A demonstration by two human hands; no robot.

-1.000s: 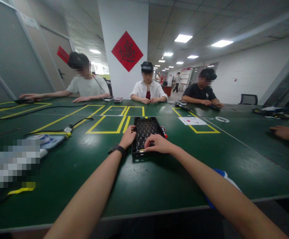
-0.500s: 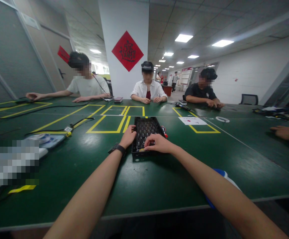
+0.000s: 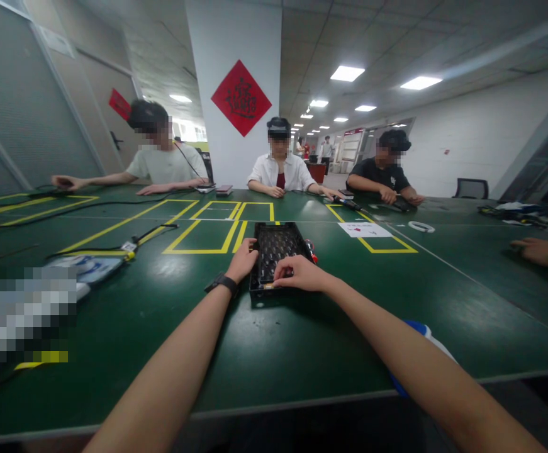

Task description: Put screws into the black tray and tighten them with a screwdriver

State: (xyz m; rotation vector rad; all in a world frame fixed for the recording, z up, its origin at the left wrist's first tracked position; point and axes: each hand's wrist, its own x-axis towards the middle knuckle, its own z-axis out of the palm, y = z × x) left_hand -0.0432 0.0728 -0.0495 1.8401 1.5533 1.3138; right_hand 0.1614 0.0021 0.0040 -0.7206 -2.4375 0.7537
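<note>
- On the green table [image 3: 302,352], right in front of the wearer, sits a black tray [image 3: 280,298] with an open top and a bumpy, shiny patterned inside. It's at the middle of the view, between the two hands.
- Left hand [image 3: 244,260] has the tray's left side, fingers curled over the rim. Dark wristband [image 3: 224,284] on that wrist.
- Right hand [image 3: 304,274] reaches over the near right part of the tray, thumb and fingertips drawn close together, so pretty narrow. Can't tell if anything's pinched in there.
- Just beside those fingertips, at the tray's near end, there's a small yellowish piece [image 3: 268,287]. Too tiny to say what it is.
- Something red [image 3: 313,253] pokes out past the tray's right side, partly hidden.
- Farther right: a white printed sheet [image 3: 365,229] lying over yellow tape outlines [image 3: 384,250], then a white ring [image 3: 421,226] lying flat.
- Off to the left, a blue-and-white packet [image 3: 101,267] on the tabletop, black cable near it.
- Across the table: person in a white shirt [image 3: 259,175], person in a pale tee [image 3: 167,165], person in a dark tee [image 3: 372,168]. Another person's hand [image 3: 538,250] rests at the right edge.
</note>
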